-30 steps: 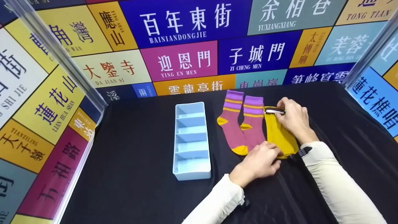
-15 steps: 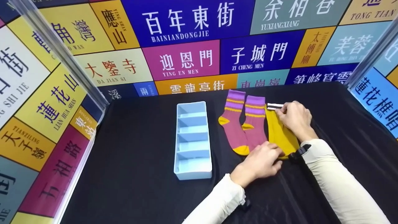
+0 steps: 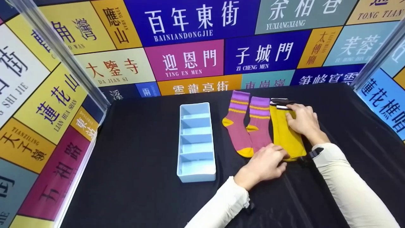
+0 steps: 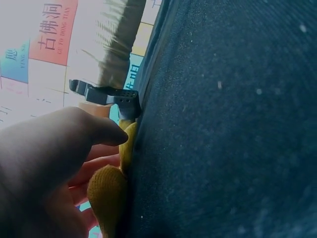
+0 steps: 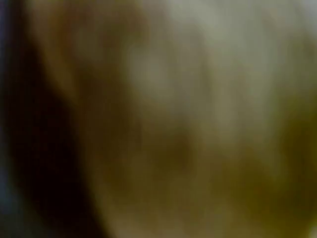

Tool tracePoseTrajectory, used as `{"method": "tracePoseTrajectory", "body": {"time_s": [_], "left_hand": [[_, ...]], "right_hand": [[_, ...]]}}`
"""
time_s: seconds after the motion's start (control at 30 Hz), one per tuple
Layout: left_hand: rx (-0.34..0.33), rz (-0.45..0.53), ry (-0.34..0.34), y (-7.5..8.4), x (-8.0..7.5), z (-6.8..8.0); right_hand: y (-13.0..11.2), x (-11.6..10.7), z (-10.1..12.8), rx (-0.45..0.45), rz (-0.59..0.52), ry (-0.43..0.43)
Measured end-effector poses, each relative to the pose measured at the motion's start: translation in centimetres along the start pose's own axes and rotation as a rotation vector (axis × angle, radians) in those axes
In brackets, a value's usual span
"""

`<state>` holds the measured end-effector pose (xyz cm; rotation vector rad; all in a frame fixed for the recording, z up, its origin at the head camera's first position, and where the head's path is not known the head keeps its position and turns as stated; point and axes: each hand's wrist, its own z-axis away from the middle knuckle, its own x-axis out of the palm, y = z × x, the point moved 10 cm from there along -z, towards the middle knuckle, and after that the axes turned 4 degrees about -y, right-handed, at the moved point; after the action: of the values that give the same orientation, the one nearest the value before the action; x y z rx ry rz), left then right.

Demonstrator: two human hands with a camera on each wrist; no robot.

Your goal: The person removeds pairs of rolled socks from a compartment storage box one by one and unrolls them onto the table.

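A pair of mustard-yellow socks (image 3: 283, 136) lies flat on the black cloth, with black and white striped cuffs (image 3: 278, 106) at the far end. My right hand (image 3: 304, 121) lies along their right side, fingertips on the cuffs and thumb apart on the yellow part. Near the toe end, the fingers of my left hand (image 3: 264, 164) rest on the socks and cover part of them. In the left wrist view, the thumb (image 4: 106, 130) extends beside yellow knit fabric (image 4: 106, 191). Just left lies a pair of mauve socks (image 3: 237, 126) with purple cuffs and yellow toes. The right wrist view is blurred.
A light blue box (image 3: 196, 180) with several compartments in a row stands left of the socks. The black cloth (image 3: 136, 152) covers the table. Behind it and at the sides are walls of coloured street-sign panels (image 3: 183, 60) with clear corner posts.
My right hand has let its pinch on the striped cuffs loosen, shifting slightly right with its fingers spreading. The cuffs now lie farther out, unfolded. My left hand stays in place.
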<state>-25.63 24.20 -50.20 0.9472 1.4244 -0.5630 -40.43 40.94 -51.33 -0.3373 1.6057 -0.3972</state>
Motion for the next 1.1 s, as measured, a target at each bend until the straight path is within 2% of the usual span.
{"method": "tracePoseTrajectory", "body": {"time_s": [0.17,0.33,0.57,0.7,0.9,1.0,1.1], "left_hand": [[0.007,0.029,0.008,-0.1,-0.1,-0.1],[0.003,0.068,0.022,-0.5,-0.2,0.0],[0.016,0.100,0.005,-0.2,-0.1,0.0],[0.004,0.106,0.018,-0.1,-0.2,-0.1],[-0.025,0.112,0.047,-0.3,-0.3,0.0],[-0.032,0.113,0.042,-0.4,-0.2,0.0],[-0.034,0.112,0.036,-0.4,-0.1,0.0]], "right_hand": [[1.0,0.3,0.1,0.047,0.000,-0.046],[1.5,-0.2,0.3,0.075,-0.037,0.022],[1.5,-0.3,0.1,0.023,-0.111,0.037],[1.9,-0.5,0.0,0.019,-0.210,0.046],[3.3,-0.8,0.4,0.129,-0.333,0.047],[3.8,-1.0,0.5,0.184,-0.322,0.046],[3.9,-1.2,0.5,0.202,-0.283,0.019]]}}
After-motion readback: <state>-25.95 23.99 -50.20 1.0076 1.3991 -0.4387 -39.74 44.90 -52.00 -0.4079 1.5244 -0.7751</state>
